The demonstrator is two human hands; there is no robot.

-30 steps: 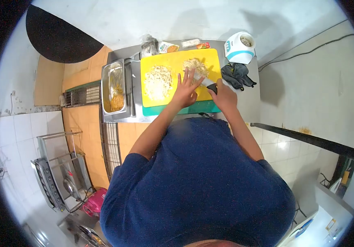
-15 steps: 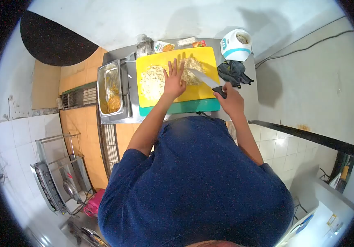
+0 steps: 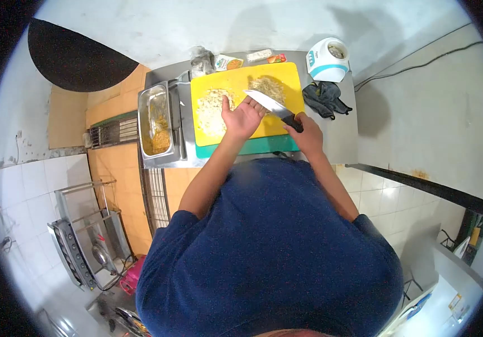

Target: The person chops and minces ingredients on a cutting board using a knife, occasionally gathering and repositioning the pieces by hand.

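Note:
My right hand (image 3: 308, 135) is wrapped around the black handle of a kitchen knife (image 3: 270, 104). The broad blade points up and left, its tip above my left hand's fingertips. My left hand (image 3: 242, 120) is turned palm up over the yellow cutting board (image 3: 241, 77), fingers stretched and partly behind the blade; whether blade and fingers touch I cannot tell. Pale, finely chopped food lies on the board in two piles: a larger chopped pile (image 3: 211, 115) left of my left hand and a second chopped pile (image 3: 268, 87) beyond the knife.
Under the yellow board a green board (image 3: 252, 147) sticks out. On the left stands a steel pan (image 3: 145, 121) with orange-yellow food. Packets (image 3: 228, 63) and a clear plastic bag (image 3: 202, 62) line the back. A white appliance (image 3: 328, 60) and a dark cloth (image 3: 325, 100) are at the right.
My left hand has turned from palm down with fingers spread to palm up. The knife has risen from the far pile and moved across, over my left fingers.

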